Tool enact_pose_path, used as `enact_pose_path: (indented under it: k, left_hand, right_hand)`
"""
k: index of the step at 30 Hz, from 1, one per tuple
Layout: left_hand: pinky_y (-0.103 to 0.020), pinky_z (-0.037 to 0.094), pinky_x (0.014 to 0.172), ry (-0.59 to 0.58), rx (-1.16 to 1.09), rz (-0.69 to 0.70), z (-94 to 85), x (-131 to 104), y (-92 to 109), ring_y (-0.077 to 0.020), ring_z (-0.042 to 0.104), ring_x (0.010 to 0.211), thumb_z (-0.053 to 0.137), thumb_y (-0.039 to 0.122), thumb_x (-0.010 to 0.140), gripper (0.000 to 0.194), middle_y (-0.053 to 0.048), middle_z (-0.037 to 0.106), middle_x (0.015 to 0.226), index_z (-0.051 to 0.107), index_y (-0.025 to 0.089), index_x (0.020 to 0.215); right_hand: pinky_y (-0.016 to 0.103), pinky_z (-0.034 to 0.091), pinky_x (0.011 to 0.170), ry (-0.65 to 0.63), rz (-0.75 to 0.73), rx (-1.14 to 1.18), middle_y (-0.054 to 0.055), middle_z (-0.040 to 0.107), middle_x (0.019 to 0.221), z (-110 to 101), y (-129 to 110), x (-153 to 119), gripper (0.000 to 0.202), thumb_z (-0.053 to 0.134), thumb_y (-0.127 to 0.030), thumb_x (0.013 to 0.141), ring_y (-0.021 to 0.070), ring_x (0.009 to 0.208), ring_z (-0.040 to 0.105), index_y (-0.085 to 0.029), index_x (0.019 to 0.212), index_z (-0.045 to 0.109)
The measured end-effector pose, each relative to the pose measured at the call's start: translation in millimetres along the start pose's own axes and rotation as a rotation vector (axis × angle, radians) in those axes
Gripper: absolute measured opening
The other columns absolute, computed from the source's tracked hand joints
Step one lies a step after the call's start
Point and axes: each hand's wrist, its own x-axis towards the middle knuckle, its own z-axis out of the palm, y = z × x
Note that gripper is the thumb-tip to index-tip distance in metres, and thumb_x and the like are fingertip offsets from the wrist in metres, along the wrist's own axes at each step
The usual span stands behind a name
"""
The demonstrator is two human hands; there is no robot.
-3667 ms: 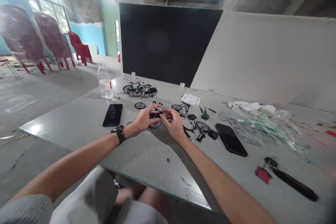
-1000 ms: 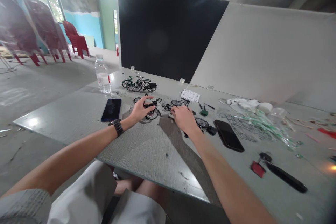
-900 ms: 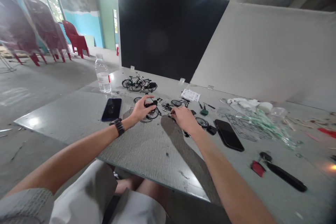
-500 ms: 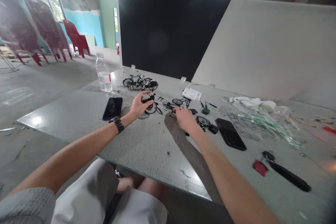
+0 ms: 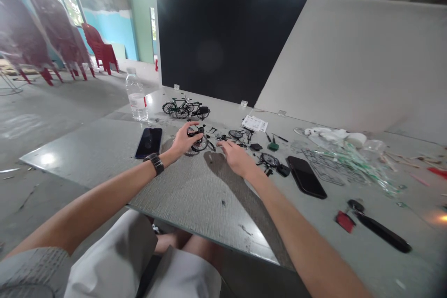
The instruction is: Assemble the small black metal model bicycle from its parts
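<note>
My left hand (image 5: 184, 140) is closed on a black model bicycle (image 5: 200, 143), its thumb and fingers around the frame. A spoked wheel of it shows at the fingertips, low over the table. To its right my right hand (image 5: 234, 156) has its fingertips bunched together near the bicycle; whatever they pinch is too small to make out. Just behind those fingers lie small black bicycle parts, among them a wheel (image 5: 236, 134). Another wheel (image 5: 270, 160) and a black piece (image 5: 283, 170) rest right of my right wrist. Two model bicycles (image 5: 186, 108) stand at the back.
A phone (image 5: 148, 143) and a water bottle (image 5: 136, 98) stand on the left. Right of my hands are another phone (image 5: 306, 177), an instruction sheet (image 5: 255, 123), small screwdrivers (image 5: 280, 138), plastic wrapping (image 5: 363, 163) and a key with a black strap (image 5: 384, 232). A black-and-white board (image 5: 230, 42) closes the back.
My right hand has moved left from the loose parts toward the bicycle in my left hand. The left hand keeps its hold, and the view has shifted slightly.
</note>
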Motion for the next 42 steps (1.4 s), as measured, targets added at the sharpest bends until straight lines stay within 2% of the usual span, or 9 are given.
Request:
enact_pose_path:
  k: [4, 8, 11, 16, 20, 28, 32, 36, 42]
  left_hand:
    - [-0.033, 0.060, 0.081, 0.014, 0.105, -0.004, -2.2, -1, 4, -0.0227, 0.070, 0.101, 0.074, 0.028, 0.084, 0.044, -0.011, 0.068, 0.122, 0.061, 0.019, 0.125]
    - [-0.030, 0.060, 0.080, -0.019, 0.044, -0.012, -2.7, -2, 4, -0.0252, 0.066, 0.115, 0.073, 0.027, 0.084, 0.044, -0.011, 0.068, 0.121, 0.060, 0.020, 0.125]
    - [-0.029, 0.061, 0.077, -0.040, -0.002, -0.006, -2.0, -2, 2, -0.0263, 0.063, 0.122, 0.074, 0.026, 0.083, 0.043, -0.012, 0.067, 0.123, 0.060, 0.021, 0.123]
    - [-0.026, 0.061, 0.069, -0.068, -0.076, -0.050, -0.4, -2, -1, -0.0228, 0.070, 0.103, 0.074, 0.025, 0.083, 0.045, -0.012, 0.069, 0.112, 0.059, 0.020, 0.125]
    - [-0.026, 0.061, 0.061, -0.094, -0.134, -0.079, 0.0, -3, 0, -0.0200, 0.071, 0.089, 0.075, 0.024, 0.082, 0.049, -0.012, 0.069, 0.111, 0.058, 0.021, 0.127]
    - [-0.025, 0.060, 0.062, -0.095, -0.097, -0.097, -0.3, -5, 9, -0.0196, 0.072, 0.087, 0.076, 0.021, 0.082, 0.051, -0.013, 0.070, 0.111, 0.059, 0.019, 0.130]
    - [-0.026, 0.060, 0.063, -0.107, -0.073, -0.086, -0.7, -5, 7, -0.0211, 0.072, 0.090, 0.075, 0.023, 0.083, 0.050, -0.013, 0.071, 0.111, 0.059, 0.019, 0.130]
    - [-0.027, 0.061, 0.065, -0.111, -0.046, -0.074, -1.4, -5, 5, -0.0229, 0.072, 0.096, 0.075, 0.025, 0.084, 0.050, -0.015, 0.068, 0.122, 0.059, 0.020, 0.131]
    - [-0.026, 0.061, 0.063, -0.102, -0.042, -0.049, -1.0, -3, 1, -0.0270, 0.070, 0.105, 0.076, 0.025, 0.083, 0.049, -0.015, 0.067, 0.123, 0.059, 0.020, 0.130]
  right_hand:
    - [0.031, 0.048, 0.079, -0.022, -0.032, -0.004, 0.012, 0.067, 0.115, 2, -5, 1, 0.034, 0.038, -0.015, 0.102, 0.0224, 0.095, 0.066, -0.020, 0.120, 0.067]
    - [0.032, 0.049, 0.085, -0.050, -0.059, -0.009, 0.011, 0.068, 0.114, 2, -1, 2, 0.033, 0.042, -0.018, 0.102, 0.0228, 0.100, 0.067, -0.021, 0.119, 0.070]
    - [0.034, 0.050, 0.086, -0.019, -0.042, -0.026, 0.011, 0.070, 0.113, -2, 6, 2, 0.032, 0.047, -0.016, 0.100, 0.0237, 0.101, 0.067, -0.022, 0.118, 0.073]
    - [0.036, 0.051, 0.078, 0.016, 0.079, -0.099, 0.012, 0.071, 0.111, -15, 21, 0, 0.030, 0.049, -0.022, 0.100, 0.0258, 0.094, 0.067, -0.020, 0.114, 0.076]
    - [0.036, 0.051, 0.078, 0.001, 0.086, -0.120, 0.012, 0.072, 0.107, -19, 28, -2, 0.027, 0.053, -0.019, 0.097, 0.0256, 0.091, 0.067, -0.021, 0.106, 0.079]
    - [0.036, 0.053, 0.079, -0.068, 0.077, -0.113, 0.011, 0.076, 0.106, -15, 31, -1, 0.024, 0.059, -0.017, 0.093, 0.0271, 0.095, 0.069, -0.022, 0.099, 0.081]
    - [0.034, 0.052, 0.081, -0.096, 0.090, -0.104, 0.011, 0.076, 0.108, -17, 29, -1, 0.024, 0.058, -0.019, 0.094, 0.0256, 0.096, 0.069, -0.021, 0.101, 0.081]
    - [0.030, 0.051, 0.083, -0.157, 0.117, -0.104, 0.011, 0.074, 0.114, -20, 26, -1, 0.027, 0.055, -0.021, 0.096, 0.0241, 0.101, 0.068, -0.019, 0.107, 0.079]
    - [0.030, 0.049, 0.086, -0.164, 0.109, -0.143, 0.012, 0.073, 0.113, -21, 22, 0, 0.028, 0.053, -0.019, 0.097, 0.0244, 0.104, 0.067, -0.019, 0.108, 0.079]
